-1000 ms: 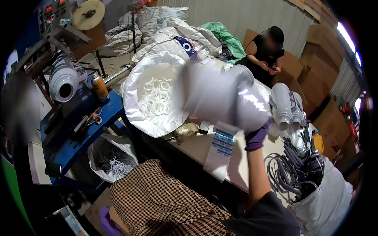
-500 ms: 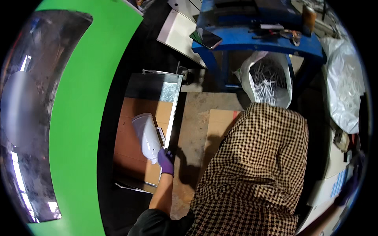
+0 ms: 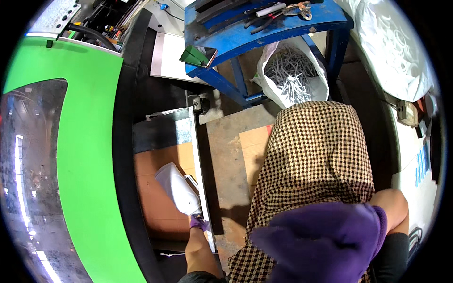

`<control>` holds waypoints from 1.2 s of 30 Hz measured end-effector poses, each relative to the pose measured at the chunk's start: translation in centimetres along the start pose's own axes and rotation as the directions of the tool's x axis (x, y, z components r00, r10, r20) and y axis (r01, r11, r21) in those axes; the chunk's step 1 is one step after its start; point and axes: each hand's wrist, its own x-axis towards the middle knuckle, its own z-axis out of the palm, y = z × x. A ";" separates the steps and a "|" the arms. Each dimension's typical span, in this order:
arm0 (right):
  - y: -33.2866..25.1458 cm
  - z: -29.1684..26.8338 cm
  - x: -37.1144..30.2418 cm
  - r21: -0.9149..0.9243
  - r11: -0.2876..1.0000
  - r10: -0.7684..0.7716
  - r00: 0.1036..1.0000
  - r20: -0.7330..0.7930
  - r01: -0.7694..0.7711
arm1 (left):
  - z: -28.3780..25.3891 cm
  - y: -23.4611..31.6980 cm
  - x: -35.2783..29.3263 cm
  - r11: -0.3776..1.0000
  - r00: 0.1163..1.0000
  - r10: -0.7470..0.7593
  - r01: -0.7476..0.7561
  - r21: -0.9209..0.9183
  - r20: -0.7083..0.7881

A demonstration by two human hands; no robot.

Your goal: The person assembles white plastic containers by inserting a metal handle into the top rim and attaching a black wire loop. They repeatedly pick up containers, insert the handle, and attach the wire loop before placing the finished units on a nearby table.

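My left hand [image 3: 198, 223], in a purple glove, is closed at the narrow lower end of a white, scoop-like curved plastic piece [image 3: 178, 188], beside the metal rim of a bin [image 3: 197, 162]. The piece tilts inside this bin, over brown cardboard [image 3: 160, 212] that lines it. A small light-coloured bracket shows between the piece and the rim. Close to the camera, my right hand [image 3: 325, 238] is raised above my lap in a purple glove. It is large and blurred, and its fingers cannot be made out clearly.
A green machine panel [image 3: 89, 155] with a dark window stands at left. Ahead, a blue table [image 3: 264, 28] carries a phone [image 3: 198, 55] and pliers [image 3: 269, 22]. Beneath it sits a sack [image 3: 323, 80] of thin white and grey pieces. A clear plastic bag [image 3: 391, 52] lies at right. Checked cloth [image 3: 321, 155] covers my lap.
My right hand has come from the far right edge to above my lap. The view has turned to the right. My left hand stays at the white plastic piece.
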 end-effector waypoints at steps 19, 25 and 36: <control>5.3 -16.1 -1.4 -0.483 0.876 0.242 0.852 0.465 0.015 | 14.5 11.9 -12.8 -0.418 -0.243 0.851 -0.851 0.319 0.466; 4.5 -18.5 -1.2 -0.646 0.763 0.310 0.865 0.395 0.022 | 24.6 13.6 -12.9 -0.287 -0.162 0.948 -0.804 0.521 0.273; 17.2 -24.8 -13.2 -0.754 0.623 0.580 0.771 0.264 -0.211 | 20.9 16.8 -12.9 -0.400 -0.019 0.834 -0.709 0.581 0.551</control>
